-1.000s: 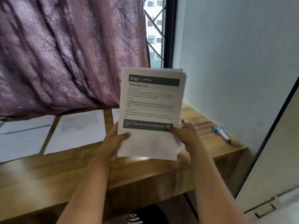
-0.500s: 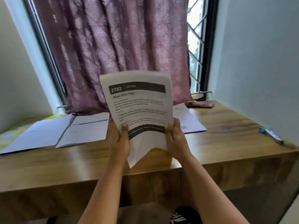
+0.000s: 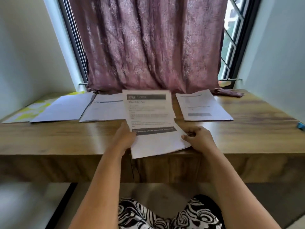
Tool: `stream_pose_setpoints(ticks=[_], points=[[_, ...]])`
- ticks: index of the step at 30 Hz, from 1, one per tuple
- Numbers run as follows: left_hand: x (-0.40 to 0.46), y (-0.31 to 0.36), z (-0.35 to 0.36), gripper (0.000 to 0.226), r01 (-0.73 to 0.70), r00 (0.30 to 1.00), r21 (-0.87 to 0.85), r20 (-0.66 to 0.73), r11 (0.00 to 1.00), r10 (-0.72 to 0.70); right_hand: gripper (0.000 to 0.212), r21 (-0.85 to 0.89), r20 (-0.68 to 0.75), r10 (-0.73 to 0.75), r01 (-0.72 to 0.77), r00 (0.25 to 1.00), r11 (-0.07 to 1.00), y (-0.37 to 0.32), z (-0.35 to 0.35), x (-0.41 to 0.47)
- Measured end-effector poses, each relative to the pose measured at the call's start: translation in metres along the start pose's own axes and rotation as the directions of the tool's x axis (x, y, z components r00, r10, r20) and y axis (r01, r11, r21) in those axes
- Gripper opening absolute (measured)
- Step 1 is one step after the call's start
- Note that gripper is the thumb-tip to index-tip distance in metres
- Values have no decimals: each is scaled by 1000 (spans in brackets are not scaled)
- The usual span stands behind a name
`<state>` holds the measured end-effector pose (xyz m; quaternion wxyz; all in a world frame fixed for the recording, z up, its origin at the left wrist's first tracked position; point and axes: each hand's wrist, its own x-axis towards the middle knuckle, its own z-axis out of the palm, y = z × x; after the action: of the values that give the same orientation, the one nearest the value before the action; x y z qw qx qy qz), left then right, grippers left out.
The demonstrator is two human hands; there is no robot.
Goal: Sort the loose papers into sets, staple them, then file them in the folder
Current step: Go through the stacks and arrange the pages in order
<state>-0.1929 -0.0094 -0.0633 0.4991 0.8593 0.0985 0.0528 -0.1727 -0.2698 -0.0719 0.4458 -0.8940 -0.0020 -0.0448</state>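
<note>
A printed paper set [image 3: 151, 123] with a dark header bar and a dark band lower down lies tilted low over the wooden desk [image 3: 49, 138], its near edge past the desk's front edge. My left hand [image 3: 123, 138] holds its left edge and my right hand [image 3: 198, 138] pinches its lower right corner. Three more paper sets lie flat along the back: one at far left [image 3: 64, 107], one beside it [image 3: 104, 108], one at right [image 3: 203, 106]. A yellow-patterned folder [image 3: 29, 109] peeks out at far left. A blue stapler [image 3: 301, 126] shows only its tip at the right edge.
A mauve curtain [image 3: 148, 47] hangs behind the desk, its hem on the desktop at back right. A barred window [image 3: 231, 38] and pale walls close in both sides. My patterned clothing [image 3: 165, 214] is below the desk.
The held set has gone from upright in front of me down to nearly flat over the desk. My view has swung left and downward, so the stapler has slid to the right edge.
</note>
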Motion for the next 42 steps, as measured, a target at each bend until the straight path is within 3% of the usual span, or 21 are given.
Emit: stream_pose_setpoints(ticks=[2,5,7,9,10,12,15,19,22,26,30,34,37,39,42], points=[[-1,-7,1,20,38,999,185,26,982,-44,34,-34,7,2,-1,1000,999,2,2,-1],[9,-17,4,68,137,991,484,-75,864,-115,32,-33,47,39,-38,998,999,2,-1,1],[7,-15,10,88,110,990,628,-139,770,-29,31,-38,65,58,-56,996,998,2,-4,2],[5,-7,14,84,-35,975,639,-149,769,168,28,-55,54,66,-63,996,996,-1,-11,1],[5,-2,17,77,-137,958,595,-125,792,260,29,-61,48,81,-78,996,995,-2,-14,0],[3,10,24,58,-258,956,338,-45,905,289,37,-73,74,108,-103,991,992,-2,-20,-1],[5,16,42,31,-112,980,-84,158,990,124,54,-122,136,148,-132,980,984,-8,-19,-6],[14,9,54,13,36,994,-285,107,958,-5,44,-153,111,157,-139,981,978,-13,-12,-12],[17,7,55,12,41,994,-319,112,947,-5,32,-178,80,141,-125,987,976,-15,-10,-19],[16,4,52,13,35,993,-422,116,906,16,42,-295,-17,56,-59,998,954,-23,-7,-42],[15,2,49,14,43,990,-499,135,865,29,78,-439,210,92,10,973,898,-25,-1,-65],[17,2,48,12,35,987,-518,150,855,51,77,-685,321,86,169,943,709,-24,13,-66],[14,4,51,10,23,993,-482,115,876,37,69,-655,281,-24,211,959,725,-34,24,-66],[11,9,53,27,-1,994,-449,93,893,48,71,-578,255,-141,268,957,770,-41,31,-69],[8,15,47,47,25,985,-562,155,827,76,72,-449,381,-257,421,888,788,-52,46,-79]])
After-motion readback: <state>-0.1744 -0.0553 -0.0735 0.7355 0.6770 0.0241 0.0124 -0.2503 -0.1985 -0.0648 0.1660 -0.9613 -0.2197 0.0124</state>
